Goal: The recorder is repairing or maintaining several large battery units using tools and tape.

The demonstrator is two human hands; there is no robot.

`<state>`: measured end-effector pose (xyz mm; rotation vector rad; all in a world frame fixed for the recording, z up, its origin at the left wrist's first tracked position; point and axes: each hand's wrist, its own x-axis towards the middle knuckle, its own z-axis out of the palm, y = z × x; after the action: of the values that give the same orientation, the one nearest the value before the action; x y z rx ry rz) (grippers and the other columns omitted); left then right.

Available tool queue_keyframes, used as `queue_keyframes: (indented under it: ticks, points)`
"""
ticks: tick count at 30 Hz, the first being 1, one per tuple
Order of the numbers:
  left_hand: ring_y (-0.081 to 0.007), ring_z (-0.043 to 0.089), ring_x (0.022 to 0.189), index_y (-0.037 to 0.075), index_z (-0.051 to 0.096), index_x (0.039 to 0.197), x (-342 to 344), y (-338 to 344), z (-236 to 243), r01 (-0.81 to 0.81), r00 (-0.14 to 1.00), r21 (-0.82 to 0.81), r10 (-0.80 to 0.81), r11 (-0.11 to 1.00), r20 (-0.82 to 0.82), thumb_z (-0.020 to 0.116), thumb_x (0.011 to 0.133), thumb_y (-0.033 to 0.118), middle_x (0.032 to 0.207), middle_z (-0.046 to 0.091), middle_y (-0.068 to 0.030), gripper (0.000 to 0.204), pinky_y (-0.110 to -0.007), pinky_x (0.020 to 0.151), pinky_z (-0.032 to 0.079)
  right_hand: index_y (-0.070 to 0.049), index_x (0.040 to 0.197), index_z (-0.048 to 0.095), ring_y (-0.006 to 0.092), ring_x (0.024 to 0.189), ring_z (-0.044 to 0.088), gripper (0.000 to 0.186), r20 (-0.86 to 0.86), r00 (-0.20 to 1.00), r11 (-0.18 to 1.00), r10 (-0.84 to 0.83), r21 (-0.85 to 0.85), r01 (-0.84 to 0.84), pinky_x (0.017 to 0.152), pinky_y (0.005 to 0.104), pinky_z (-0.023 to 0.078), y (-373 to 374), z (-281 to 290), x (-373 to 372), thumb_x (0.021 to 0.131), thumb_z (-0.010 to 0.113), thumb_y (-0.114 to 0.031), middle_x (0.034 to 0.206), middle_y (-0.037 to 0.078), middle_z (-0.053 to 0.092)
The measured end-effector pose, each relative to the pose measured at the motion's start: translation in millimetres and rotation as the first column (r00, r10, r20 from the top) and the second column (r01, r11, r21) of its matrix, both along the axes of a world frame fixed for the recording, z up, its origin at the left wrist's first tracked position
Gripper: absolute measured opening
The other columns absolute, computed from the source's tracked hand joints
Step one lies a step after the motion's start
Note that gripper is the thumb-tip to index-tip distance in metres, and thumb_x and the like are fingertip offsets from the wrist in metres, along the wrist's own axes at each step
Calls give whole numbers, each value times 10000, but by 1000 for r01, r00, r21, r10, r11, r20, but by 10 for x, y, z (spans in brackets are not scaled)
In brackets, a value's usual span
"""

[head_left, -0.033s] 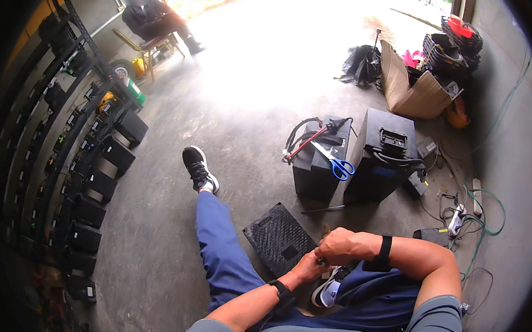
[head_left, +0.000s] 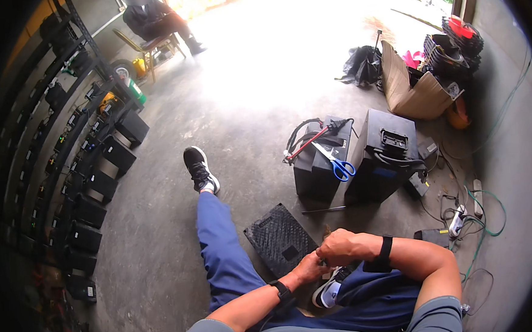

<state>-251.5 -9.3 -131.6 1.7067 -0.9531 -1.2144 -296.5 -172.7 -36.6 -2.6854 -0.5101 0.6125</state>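
My left hand [head_left: 310, 267] and my right hand [head_left: 339, 247] meet low in the middle, fingers closed against each other. Whatever sits between them is mostly hidden; a small brownish bit pokes up above the right knuckles, too small to name. Just left of my hands a black textured rectangular panel [head_left: 276, 238] lies on the floor between my legs. Beyond it stand two black box-shaped battery cases [head_left: 378, 153]. On the left case rest scissors [head_left: 341, 168] with blue handles and a red-and-black cable [head_left: 307, 144].
A rod [head_left: 323, 210] lies before the cases. Power strips [head_left: 457, 220] and cables trail along the right wall. Further back are an opened cardboard box [head_left: 414, 96] and a black bag [head_left: 362, 66]. Shelving [head_left: 81, 125] with black boxes lines the left. A person [head_left: 156, 20] sits far left.
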Motion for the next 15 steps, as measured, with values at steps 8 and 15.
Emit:
queue_keyframes:
  ticks: [8,15]
  points:
    - [-141,639,961,16,652,1115,10,26,-223,-19,1000,-74,20,997,14,774,844,219,1027,708,-86,360,-338,834,521,-69,871,746,318,846,716,335,-53,999,999,-12,-32,10,700,420,558,24,143,6,690,720,-349,862,166,724]
    - [-284,657,899,53,635,1115,-12,64,-521,-41,999,-78,39,996,-25,775,824,273,971,685,-142,391,-387,807,511,-83,892,751,321,842,719,304,-143,985,985,-94,-160,71,687,419,560,61,193,11,697,704,-311,841,161,725]
